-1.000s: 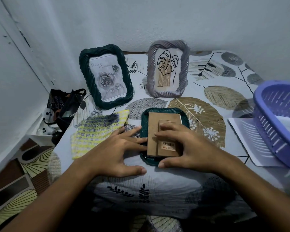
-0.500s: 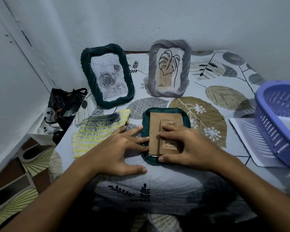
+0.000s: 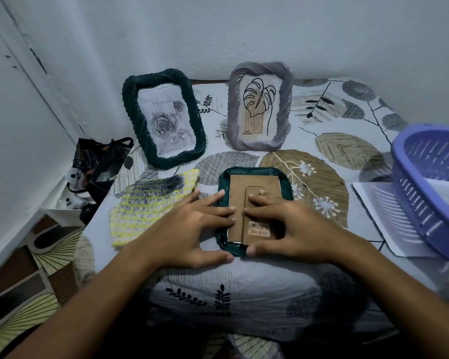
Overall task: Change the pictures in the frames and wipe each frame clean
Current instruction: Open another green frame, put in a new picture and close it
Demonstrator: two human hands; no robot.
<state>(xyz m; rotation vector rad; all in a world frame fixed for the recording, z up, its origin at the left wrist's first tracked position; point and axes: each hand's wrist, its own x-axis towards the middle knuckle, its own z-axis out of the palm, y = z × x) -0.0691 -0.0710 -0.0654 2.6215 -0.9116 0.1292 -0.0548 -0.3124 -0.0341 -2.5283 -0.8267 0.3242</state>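
Both of your hands press flat on the face-down green frame (image 3: 255, 174) that lies on the tabletop (image 3: 244, 281) right in front of you; neither grip closes round anything. Your left hand (image 3: 192, 229) lies spread, its fingertips on the frame's left rim and on the left edge of the brown backing board (image 3: 254, 187), its thumb stretched along the cloth at the frame's near left corner. Your right hand (image 3: 293, 229) lies on the board itself, fingers straight over the cardboard stand flap (image 3: 255, 229), thumb at the frame's near rim. A small label on the flap carries a barcode and orange print, too small to read.

Both forearms reach in from the near edge, wrists low, palms down.

Far left of the hands, a second green frame (image 3: 163, 117) leans against the wall, showing a grey rose drawing with faint script at the top that begins "Rose"; the rest is unclear. Beside it on the right stands a grey frame (image 3: 261, 107) with a line-drawn leaf and tiny unreadable text near its lower edge. A yellow and blue knitted cloth (image 3: 153, 206) lies just left of your left hand. At the right, a purple basket (image 3: 430, 187) rests partly on a printed sheet (image 3: 379, 218).
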